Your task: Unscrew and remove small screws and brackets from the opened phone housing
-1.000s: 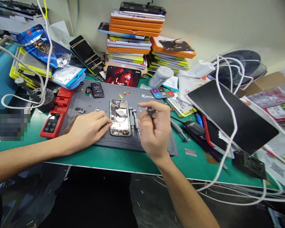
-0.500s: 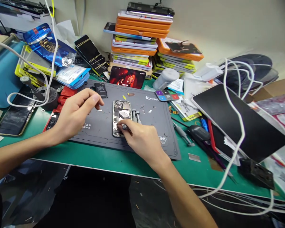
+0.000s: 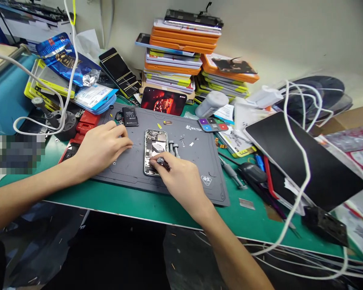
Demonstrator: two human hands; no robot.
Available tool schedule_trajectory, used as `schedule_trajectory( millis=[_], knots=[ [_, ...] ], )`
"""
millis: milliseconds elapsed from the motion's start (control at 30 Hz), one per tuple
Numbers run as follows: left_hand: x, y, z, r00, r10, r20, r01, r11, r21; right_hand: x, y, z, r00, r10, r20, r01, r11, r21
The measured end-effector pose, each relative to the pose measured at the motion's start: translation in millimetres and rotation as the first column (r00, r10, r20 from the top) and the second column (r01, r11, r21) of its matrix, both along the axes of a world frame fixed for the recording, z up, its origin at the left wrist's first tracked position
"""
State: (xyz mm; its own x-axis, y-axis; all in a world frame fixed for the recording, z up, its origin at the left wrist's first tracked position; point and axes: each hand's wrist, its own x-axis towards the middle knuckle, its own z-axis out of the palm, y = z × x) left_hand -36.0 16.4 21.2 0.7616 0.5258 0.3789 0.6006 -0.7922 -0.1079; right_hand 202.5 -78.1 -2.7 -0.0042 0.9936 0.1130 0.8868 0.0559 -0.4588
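Black screwdriver [image 3: 163, 162] in R hand [image 3: 180, 175]; pinched

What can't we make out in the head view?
Head view:
Tip of held tool: hidden by right hand.
Lower right of opened phone: behind same hand.
Lower ends of grey screwdrivers: likewise.
Print on black battery: too small.
Identity of loose bits on mat: too small.

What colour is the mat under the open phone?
The mat is grey with white print, seen in the head view.
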Motion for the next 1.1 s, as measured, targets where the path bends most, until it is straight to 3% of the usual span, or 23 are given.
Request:
schedule_trajectory(
  millis=[200,467,1100],
  knots=[
    [4.9,3.6,-10.1,0.999,-0.04,-0.037,0.038,0.998,-0.041,-2.4,2.4,5.5,0.997,-0.039,-0.067,0.034,0.997,-0.07],
    [9.5,1.9,-8.6,0.997,-0.03,-0.073,0.026,0.998,-0.052,-4.3,4.8,10.9,0.982,-0.084,-0.17,0.055,0.984,-0.167],
    [9.5,-1.1,-8.8,0.999,-0.009,-0.04,0.005,0.995,-0.097,-3.4,5.0,7.9,0.981,-0.109,-0.162,0.088,0.987,-0.131]
  ],
)
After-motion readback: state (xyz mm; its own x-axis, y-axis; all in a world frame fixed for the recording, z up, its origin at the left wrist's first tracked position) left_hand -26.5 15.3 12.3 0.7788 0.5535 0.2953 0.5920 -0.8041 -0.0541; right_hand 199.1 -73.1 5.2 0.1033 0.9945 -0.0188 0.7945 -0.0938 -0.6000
